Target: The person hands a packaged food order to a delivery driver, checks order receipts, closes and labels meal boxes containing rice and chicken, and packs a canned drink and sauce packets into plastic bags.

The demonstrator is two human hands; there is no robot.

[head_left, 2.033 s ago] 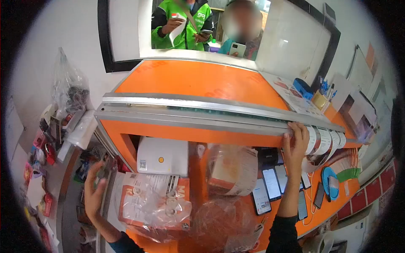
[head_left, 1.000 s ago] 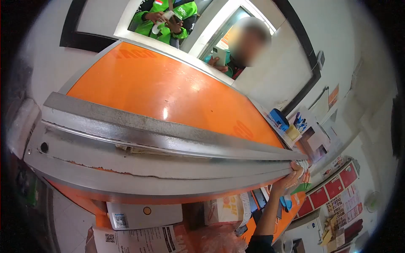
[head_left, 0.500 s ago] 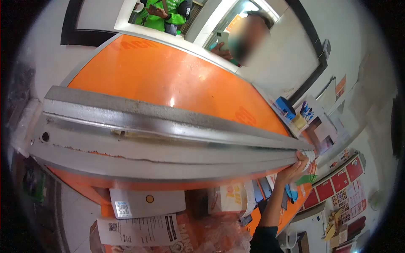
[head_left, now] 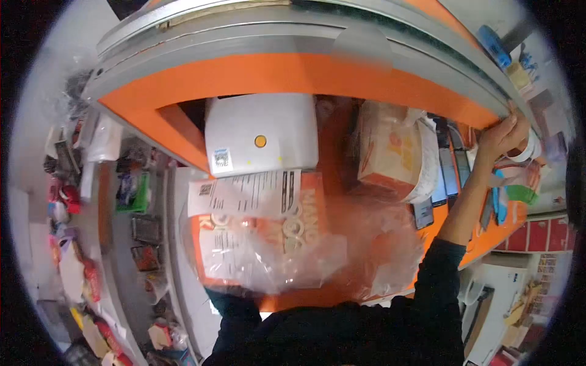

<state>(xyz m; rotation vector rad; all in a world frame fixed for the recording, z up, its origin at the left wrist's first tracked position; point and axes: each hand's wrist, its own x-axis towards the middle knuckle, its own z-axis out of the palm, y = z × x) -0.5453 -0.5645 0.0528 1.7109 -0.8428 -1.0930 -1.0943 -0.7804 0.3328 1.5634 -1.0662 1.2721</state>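
My right hand is at the right end of the counter's metal edge, fingers curled over it beside hanging paper slips. My left sleeve reaches under the near side of a clear plastic bag; the left hand itself is hidden. Inside or beneath this bag lies an orange and white box with a printed label sheet on it. A white device with a yellow button stands behind the box. Right of it, another wrapped box sits under the counter.
Several phones lie on the orange desk at the right. Shelves with packaged goods line the left. A blue item and a pen holder are at the upper right; red panels are below them.
The view has tilted down from the counter top and window to the desk below. The people at the window have left view. My left sleeve has appeared; my right hand remains at the counter edge.
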